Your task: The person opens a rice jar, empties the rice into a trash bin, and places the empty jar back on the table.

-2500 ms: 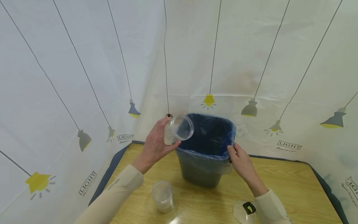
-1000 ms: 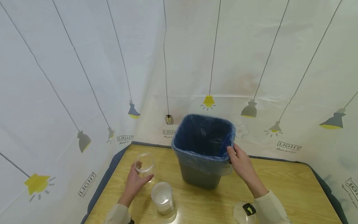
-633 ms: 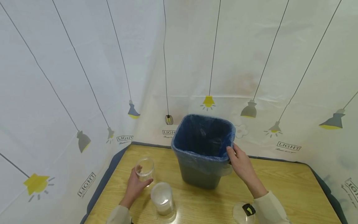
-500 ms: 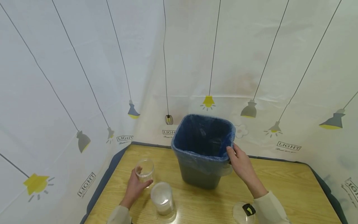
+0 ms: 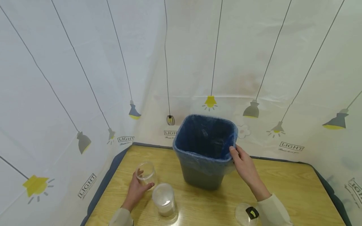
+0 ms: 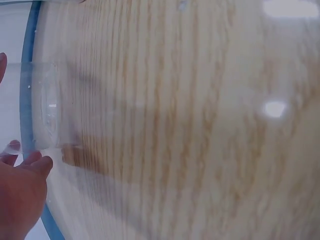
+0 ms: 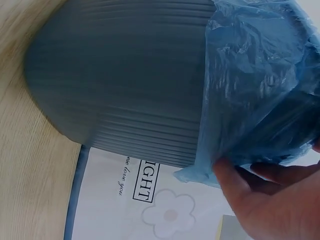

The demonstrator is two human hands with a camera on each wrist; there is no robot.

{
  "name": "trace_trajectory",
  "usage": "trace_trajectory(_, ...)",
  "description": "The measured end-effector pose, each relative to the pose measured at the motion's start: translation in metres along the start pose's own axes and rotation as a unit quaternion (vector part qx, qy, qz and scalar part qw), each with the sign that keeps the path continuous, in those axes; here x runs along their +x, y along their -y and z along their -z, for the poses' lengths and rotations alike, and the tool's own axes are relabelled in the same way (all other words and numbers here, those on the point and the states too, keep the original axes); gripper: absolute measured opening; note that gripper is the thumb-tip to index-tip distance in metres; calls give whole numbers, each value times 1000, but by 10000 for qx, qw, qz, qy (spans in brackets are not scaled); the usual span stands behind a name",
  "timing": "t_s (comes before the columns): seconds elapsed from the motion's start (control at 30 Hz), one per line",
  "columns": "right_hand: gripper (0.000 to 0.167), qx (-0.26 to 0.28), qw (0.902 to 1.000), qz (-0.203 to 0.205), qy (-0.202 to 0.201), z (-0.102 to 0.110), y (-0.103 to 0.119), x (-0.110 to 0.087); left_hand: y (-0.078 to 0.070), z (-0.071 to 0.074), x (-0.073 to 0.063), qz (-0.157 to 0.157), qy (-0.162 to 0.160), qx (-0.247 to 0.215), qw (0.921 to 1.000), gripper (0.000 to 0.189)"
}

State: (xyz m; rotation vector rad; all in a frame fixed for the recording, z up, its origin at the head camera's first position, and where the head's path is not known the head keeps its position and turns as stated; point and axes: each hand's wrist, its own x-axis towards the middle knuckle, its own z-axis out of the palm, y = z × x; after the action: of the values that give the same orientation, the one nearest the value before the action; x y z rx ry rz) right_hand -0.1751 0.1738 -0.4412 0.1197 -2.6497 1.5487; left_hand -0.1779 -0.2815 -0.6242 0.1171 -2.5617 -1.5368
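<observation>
On the left of the table, my left hand [image 5: 137, 190] holds an upright clear plastic jar [image 5: 146, 174], thumb on one side and fingers on the other. In the left wrist view the jar's base [image 6: 51, 107] is at or close to the tabletop; contact cannot be told. A second clear jar [image 5: 164, 201], its top whitish, stands just right of that hand. My right hand [image 5: 246, 164] grips the right rim of a grey trash can [image 5: 202, 179], pinching its blue bag liner [image 7: 250, 75]. Inside the can I see only the dark liner.
A clear round lid [image 5: 241, 213] lies at the front right, a small black-and-yellow piece [image 5: 252, 212] on it, beside the right sleeve. Behind the wooden table [image 5: 291, 185] hangs a white sheet printed with lamps [image 5: 282, 62].
Earlier the left hand held the jar tilted at the trash can's left rim. It has since come down leftward, jar now upright. The right hand keeps its grip on the rim.
</observation>
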Motion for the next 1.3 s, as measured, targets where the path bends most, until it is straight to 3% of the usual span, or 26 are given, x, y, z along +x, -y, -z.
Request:
trace_trajectory(0.3,64,110,9988,320,-358,2,-10,-6,-6,9,-12,57,162,103,9998,118)
trace_trajectory(0.5,60,410,9957,524,-645,4,-12,-17,-12,21,-18,72,186,498,9986,121)
trace_trajectory(0.63,61,462,9944,380,-876,8,-15,-23,-17,27,-21,-218,-107,753,9969,115)
trace_trajectory(0.77,62,404,9944,142,-970,13,-22,-28,-24,30,-22,-824,-778,569,9919,95)
trace_trajectory(0.87,60,309,9948,135,-960,17,-27,-32,-31,30,-21,-1297,-1268,302,9829,80)
trace_trajectory(1.03,56,73,9953,232,-936,19,-35,-38,-48,30,-21,-2080,-1654,14,9640,68)
trace_trajectory(1.17,55,-99,9958,247,-880,20,-41,-43,-67,25,-22,-2759,-1837,-21,9435,66)
trace_trajectory(1.3,56,-164,9967,160,-782,24,-47,-49,-83,17,-27,-3485,-1766,-80,9205,69)
